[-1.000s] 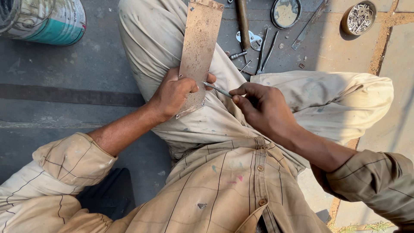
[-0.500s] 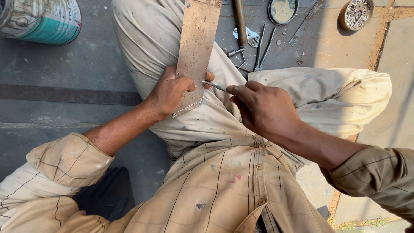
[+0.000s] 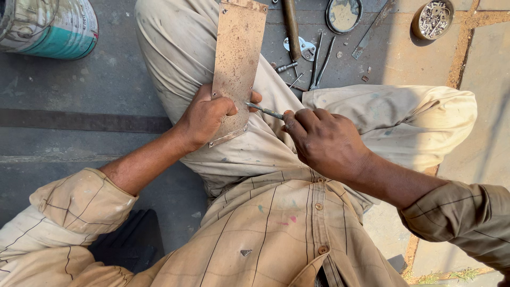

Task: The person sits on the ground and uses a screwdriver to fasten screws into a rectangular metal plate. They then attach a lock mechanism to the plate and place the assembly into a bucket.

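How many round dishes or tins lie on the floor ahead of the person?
2: a flat round tin near the top centre, and a small dish of metal bits at top right. Others may lie outside the view.

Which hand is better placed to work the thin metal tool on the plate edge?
Right. The right hand already holds the thin metal tool, tip at the rusty flat metal plate; the left hand grips that plate.

Bright, hard daylight falls on the right side; the left lies in soft shade. Focus is sharp, without glare.
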Demonstrator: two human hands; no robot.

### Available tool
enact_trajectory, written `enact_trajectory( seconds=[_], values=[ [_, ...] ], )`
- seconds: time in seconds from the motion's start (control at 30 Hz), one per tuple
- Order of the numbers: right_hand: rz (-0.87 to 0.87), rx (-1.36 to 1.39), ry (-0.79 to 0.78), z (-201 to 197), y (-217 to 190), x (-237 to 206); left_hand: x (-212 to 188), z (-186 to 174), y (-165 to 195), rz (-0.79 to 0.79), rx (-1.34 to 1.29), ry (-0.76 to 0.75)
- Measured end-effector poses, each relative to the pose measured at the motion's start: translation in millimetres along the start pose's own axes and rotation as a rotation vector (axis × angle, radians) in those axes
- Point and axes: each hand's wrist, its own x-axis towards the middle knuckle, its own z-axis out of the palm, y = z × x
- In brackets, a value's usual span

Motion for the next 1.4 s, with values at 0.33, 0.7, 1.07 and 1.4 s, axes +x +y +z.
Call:
enact_trajectory(
  seconds=[0.33, 0.7, 1.07, 1.4],
  values=[
    [0.980, 1.148, -0.310, 5, 6, 14, -1, 7, 4, 0.000, 0.032, 0.001],
    [0.841, 1.038, -0.181, 2, 7, 32, 0, -5, -4, 0.051, -0.013, 0.022],
    [-0.041, -0.022, 0.083, -5, -6, -2, -3, 2, 5, 0.051, 0.110, 0.002],
    [0.923, 0.960, -0.384, 12, 19, 12, -1, 3, 2, 0.018, 0.027, -0.001]
  ],
)
